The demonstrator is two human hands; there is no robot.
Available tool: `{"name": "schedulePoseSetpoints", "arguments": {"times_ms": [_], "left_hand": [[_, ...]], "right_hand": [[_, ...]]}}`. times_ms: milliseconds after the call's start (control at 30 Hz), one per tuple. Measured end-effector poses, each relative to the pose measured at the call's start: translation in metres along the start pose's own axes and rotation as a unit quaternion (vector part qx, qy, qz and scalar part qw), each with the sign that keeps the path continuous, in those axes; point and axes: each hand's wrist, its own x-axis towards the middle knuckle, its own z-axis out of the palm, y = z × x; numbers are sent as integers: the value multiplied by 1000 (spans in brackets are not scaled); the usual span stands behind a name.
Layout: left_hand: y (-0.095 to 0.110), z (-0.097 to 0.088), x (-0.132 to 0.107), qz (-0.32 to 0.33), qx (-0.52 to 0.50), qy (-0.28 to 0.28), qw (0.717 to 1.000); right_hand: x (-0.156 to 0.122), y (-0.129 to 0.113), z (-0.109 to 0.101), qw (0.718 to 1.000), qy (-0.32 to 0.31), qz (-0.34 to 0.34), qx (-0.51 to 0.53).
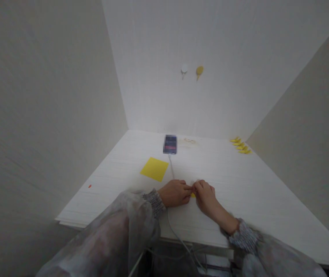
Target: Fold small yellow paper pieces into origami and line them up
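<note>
My left hand (176, 193) and my right hand (205, 195) meet over the white table near its front edge. Between their fingertips shows a small bit of yellow paper (193, 195), mostly covered by the fingers. Both hands are closed on it, the fingers bent and pressed together. Left of them a flat yellow paper square (154, 169) lies turned on its corner. Several small folded yellow paper pieces (240, 145) sit in a row at the far right of the table.
A phone with a blurred screen (170, 144) lies near the back wall. Its white cable (171, 165) runs under my left arm and over the front edge. A red spot (89, 186) marks the left side. Two hooks (199, 70) are on the back wall. Side walls enclose the table.
</note>
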Motion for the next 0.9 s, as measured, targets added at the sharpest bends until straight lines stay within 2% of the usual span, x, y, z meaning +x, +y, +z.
{"name": "schedulePoseSetpoints", "arguments": {"times_ms": [267, 567, 700, 900], "left_hand": [[9, -4, 3, 15, 77, -27, 997], [10, -5, 4, 26, 76, -18, 997], [9, -6, 2, 24, 76, -14, 997], [9, -2, 0, 23, 83, -12, 996]], "right_hand": [[2, 4, -5, 998, -32, 38, 45], [-1, 14, -6, 990, -21, 87, 111], [-1, 22, -5, 981, 1, 66, 180], [-1, 30, -12, 973, -6, 33, 227]]}}
